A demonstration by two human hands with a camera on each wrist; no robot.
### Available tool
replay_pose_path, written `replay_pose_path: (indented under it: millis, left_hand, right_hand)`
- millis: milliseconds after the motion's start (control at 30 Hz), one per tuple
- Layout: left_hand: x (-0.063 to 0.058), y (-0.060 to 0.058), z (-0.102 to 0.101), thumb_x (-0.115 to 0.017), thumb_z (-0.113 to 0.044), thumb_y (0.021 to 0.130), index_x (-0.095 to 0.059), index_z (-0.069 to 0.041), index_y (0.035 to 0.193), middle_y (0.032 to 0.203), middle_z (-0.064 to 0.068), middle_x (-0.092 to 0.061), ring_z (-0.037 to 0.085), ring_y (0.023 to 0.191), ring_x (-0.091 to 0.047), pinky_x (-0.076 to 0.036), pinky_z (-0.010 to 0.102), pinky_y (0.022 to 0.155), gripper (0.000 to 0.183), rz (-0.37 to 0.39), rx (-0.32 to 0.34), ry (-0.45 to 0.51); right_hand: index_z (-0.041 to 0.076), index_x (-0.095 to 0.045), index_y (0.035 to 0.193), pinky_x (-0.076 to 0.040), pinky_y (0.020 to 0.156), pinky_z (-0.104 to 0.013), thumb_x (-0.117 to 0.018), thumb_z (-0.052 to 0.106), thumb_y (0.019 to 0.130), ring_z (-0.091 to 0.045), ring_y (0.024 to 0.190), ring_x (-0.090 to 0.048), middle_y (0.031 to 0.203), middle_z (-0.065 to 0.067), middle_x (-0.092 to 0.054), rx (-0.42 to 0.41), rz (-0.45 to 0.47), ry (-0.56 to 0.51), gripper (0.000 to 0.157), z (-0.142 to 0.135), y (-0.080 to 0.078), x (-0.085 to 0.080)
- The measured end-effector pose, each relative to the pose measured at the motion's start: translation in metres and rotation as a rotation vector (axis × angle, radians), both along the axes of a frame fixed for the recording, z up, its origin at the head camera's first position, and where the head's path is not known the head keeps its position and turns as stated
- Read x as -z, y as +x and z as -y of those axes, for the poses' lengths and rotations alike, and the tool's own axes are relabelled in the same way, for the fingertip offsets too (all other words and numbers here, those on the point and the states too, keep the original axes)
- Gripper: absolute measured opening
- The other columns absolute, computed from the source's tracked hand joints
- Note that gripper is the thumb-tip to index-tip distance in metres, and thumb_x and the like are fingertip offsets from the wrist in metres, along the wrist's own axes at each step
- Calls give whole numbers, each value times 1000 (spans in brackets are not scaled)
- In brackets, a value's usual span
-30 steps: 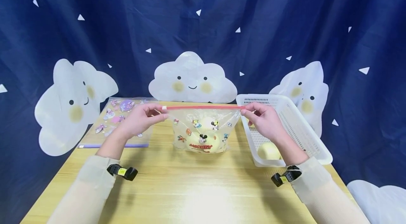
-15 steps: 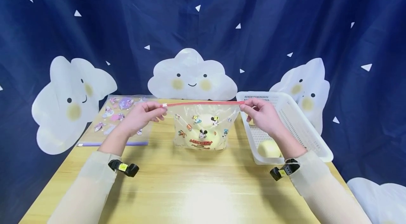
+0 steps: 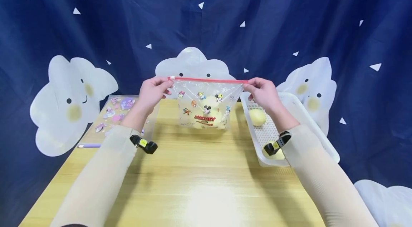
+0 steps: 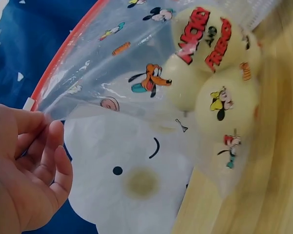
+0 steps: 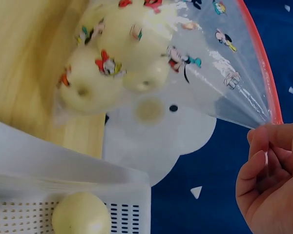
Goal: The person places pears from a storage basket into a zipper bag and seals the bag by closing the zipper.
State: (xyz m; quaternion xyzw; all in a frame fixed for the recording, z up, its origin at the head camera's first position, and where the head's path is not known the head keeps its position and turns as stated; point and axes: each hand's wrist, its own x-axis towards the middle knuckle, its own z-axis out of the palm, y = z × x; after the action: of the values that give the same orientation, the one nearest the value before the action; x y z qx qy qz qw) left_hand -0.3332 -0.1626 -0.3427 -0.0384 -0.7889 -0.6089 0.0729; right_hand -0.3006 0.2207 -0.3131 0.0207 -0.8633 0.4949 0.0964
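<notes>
Between both hands hangs a clear zipper bag (image 3: 206,107) with cartoon prints and a red zip strip (image 3: 209,80) along its top. Round pale-yellow fruits (image 4: 229,105) sit in the bottom of the bag, seen through the plastic in both wrist views. My left hand (image 3: 152,93) pinches the bag's top left corner beside the white slider (image 3: 172,77). With thumb and fingers, my right hand (image 3: 264,93) pinches the top right corner. The strip is stretched almost straight, and the bag appears raised off the table (image 3: 180,177).
A white perforated basket (image 3: 309,127) stands at the right with pale-yellow fruits (image 3: 257,117) inside. At the left lies a flat printed bag (image 3: 107,116) with a purple zip strip, partly behind my left arm. A dark blue curtain (image 3: 128,23) with clouds hangs behind.
Both hands have moved up with the bag, which has risen from the tabletop. Another fruit in the basket has come into fuller view. The flat bag and basket stay in place.
</notes>
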Motion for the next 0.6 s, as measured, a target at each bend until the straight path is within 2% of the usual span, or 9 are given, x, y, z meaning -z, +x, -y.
replay_pose_path:
  millis: [67, 233, 300, 367, 467, 600]
  left_hand:
    - [-1, -10, -5, -70, -25, 109, -77, -1, 120, 91, -10, -73, 3, 75, -70, -56, 23, 69, 27, 4, -17, -2]
    - [-1, -34, -18, -68, -22, 110, -77, -1, 120, 108, 11, -77, 3, 71, -69, -52, 19, 63, 26, 6, -54, 5]
    - [1, -41, -23, -65, -20, 111, -75, 2, 124, 110, 14, -75, 3, 70, -69, -52, 16, 62, 27, 27, -61, 31]
    - [4, -46, -30, -63, -18, 112, -73, 3, 128, 106, 10, -74, 2, 71, -71, -55, 15, 64, 29, 77, -61, 87]
    - [8, -50, -37, -60, -18, 114, -67, 2, 139, 109, 5, -74, 4, 82, -75, -61, 16, 74, 33, 168, -47, 192]
    - [12, -53, -40, -59, -21, 115, -58, -3, 152, 136, 12, -72, 16, 113, -77, -63, 21, 86, 41, 244, 6, 278]
  right_hand:
    - [2, -75, 116, -51, 64, -23, -72, 25, 108, -9, 66, -64, 92, 9, -72, 32, 15, 6, 24, 1, -12, -2]
    - [7, -74, 117, -47, 61, -22, -70, 25, 109, -10, 68, -64, 110, -6, -73, 100, 54, -24, 20, 4, -38, 1]
    - [7, -73, 118, -47, 60, -22, -69, 25, 110, -12, 70, -64, 117, -11, -73, 114, 67, -51, 20, 7, -46, 5]
    - [7, -72, 120, -48, 60, -22, -66, 25, 112, -12, 70, -65, 123, -15, -73, 121, 94, -87, 21, 8, -51, 11]
    - [5, -68, 129, -52, 62, -24, -60, 25, 114, -8, 69, -66, 130, -17, -72, 107, 143, -127, 26, 10, -56, 20]
    - [2, -58, 149, -55, 66, -25, -58, 20, 114, -4, 69, -68, 140, -20, -66, 44, 197, -159, 40, 9, -57, 26]
